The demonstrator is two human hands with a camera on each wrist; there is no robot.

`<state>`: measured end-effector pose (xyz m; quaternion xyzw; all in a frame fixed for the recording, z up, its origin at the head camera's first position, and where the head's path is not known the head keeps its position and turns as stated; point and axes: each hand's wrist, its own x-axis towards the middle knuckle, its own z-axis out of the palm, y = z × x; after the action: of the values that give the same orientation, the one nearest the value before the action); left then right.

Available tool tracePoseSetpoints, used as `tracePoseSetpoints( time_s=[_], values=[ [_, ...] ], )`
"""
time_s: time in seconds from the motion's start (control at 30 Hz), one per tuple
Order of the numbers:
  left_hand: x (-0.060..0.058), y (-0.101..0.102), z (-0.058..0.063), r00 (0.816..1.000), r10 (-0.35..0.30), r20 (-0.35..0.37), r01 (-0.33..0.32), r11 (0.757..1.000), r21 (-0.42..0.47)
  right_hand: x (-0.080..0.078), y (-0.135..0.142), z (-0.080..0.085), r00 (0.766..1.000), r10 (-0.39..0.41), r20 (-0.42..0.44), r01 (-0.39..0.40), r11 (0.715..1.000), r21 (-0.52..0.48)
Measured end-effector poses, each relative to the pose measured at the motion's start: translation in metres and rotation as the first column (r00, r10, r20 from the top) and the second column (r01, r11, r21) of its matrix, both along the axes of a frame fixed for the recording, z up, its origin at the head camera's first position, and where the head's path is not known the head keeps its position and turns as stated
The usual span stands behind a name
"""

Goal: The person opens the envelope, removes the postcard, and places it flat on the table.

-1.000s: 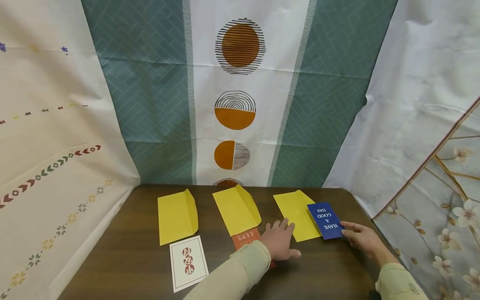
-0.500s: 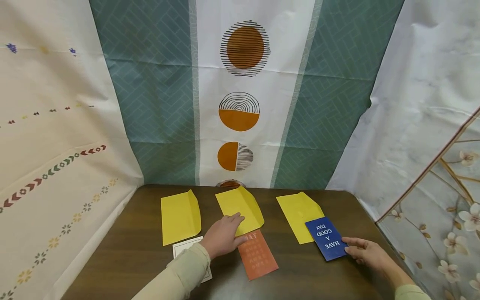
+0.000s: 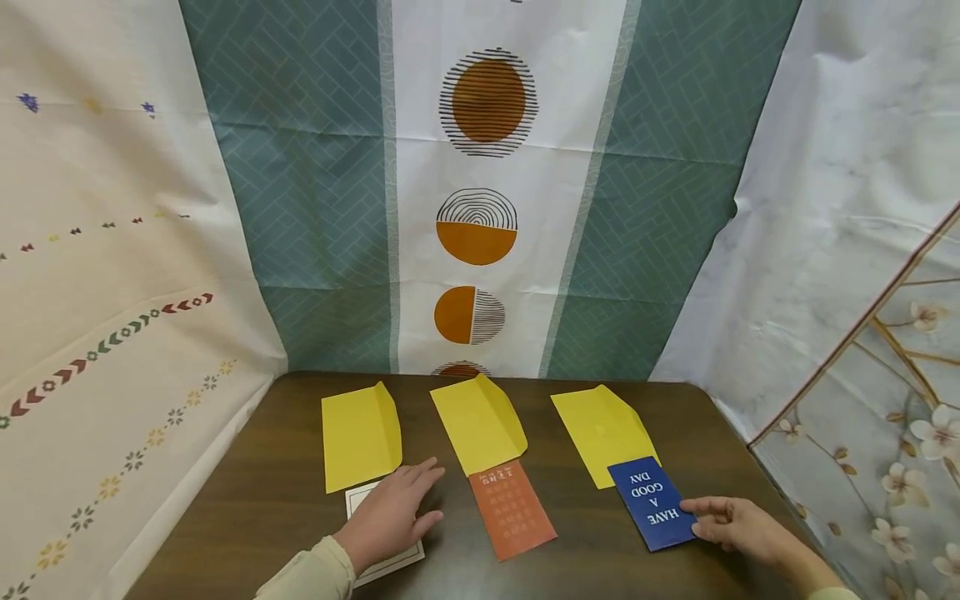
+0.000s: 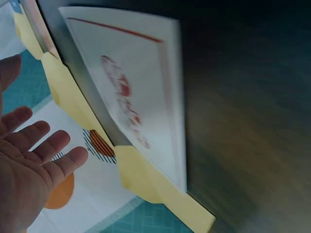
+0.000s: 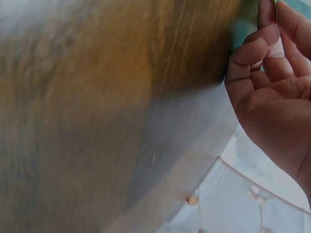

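My right hand [image 3: 738,527] pinches the right edge of a blue card [image 3: 651,504] reading "HAVE A GOOD DAY", upside down in the head view. The card's far end overlaps the lower edge of the right yellow envelope [image 3: 596,429]. With fingers extended, my left hand [image 3: 390,515] hovers over a white card [image 3: 390,568], hiding most of it from the head. In the left wrist view, red round characters and a red border show on that white card [image 4: 146,73], and the palm [image 4: 19,170] holds nothing. The right wrist view shows curled fingers [image 5: 250,56] pressed to the thumb.
An orange card [image 3: 513,512] lies below the middle yellow envelope [image 3: 478,425]. Another yellow envelope [image 3: 360,442] lies at the left, above the white card. All rest on a dark wooden table [image 3: 247,500] with patterned cloths hanging behind and at both sides.
My left hand has swept left, from above the orange card to over the white card. My right hand has drawn the blue card nearer, down off most of the right envelope.
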<state>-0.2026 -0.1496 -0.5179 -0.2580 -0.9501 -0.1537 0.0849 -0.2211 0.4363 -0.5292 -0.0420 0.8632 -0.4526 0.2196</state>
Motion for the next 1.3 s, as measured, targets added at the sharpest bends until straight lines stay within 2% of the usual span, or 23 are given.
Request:
tracePoseSetpoints(
  time_s=[0.17,0.43,0.57,0.67,0.8,0.9,1.03,1.3],
  values=[
    [0.008,-0.017,-0.006,0.997,0.039,-0.06,-0.039,0.999,0.0,0.004,0.006,0.001,0.996,0.078,0.034,-0.077,0.997,-0.019],
    [0.018,-0.038,-0.007,0.982,0.088,-0.166,-0.085,0.996,0.023,0.012,0.018,0.003,0.98,0.17,0.099,-0.164,0.984,-0.064],
    [0.02,-0.046,-0.006,0.978,0.125,-0.166,-0.12,0.992,0.039,0.011,0.018,0.003,0.977,0.188,0.1,-0.181,0.981,-0.073],
    [0.02,-0.051,-0.005,0.976,0.155,-0.153,-0.15,0.988,0.041,0.009,0.013,0.002,0.981,0.176,0.078,-0.173,0.984,-0.042],
    [0.02,-0.056,-0.003,0.974,0.167,-0.156,-0.162,0.986,0.042,0.006,0.004,0.001,0.987,0.141,0.074,-0.141,0.99,-0.01],
    [0.02,-0.059,-0.002,0.973,0.171,-0.157,-0.166,0.985,0.044,0.005,0.0,0.0,0.987,0.138,0.086,-0.136,0.99,-0.028],
    [0.02,-0.066,0.0,0.97,0.192,-0.151,-0.186,0.981,0.05,0.005,0.0,0.0,0.981,0.173,0.091,-0.167,0.984,-0.068],
    [0.022,-0.082,0.0,0.959,0.209,-0.193,-0.201,0.978,0.06,0.004,0.001,0.001,0.963,0.254,0.088,-0.242,0.962,-0.126]
  ],
)
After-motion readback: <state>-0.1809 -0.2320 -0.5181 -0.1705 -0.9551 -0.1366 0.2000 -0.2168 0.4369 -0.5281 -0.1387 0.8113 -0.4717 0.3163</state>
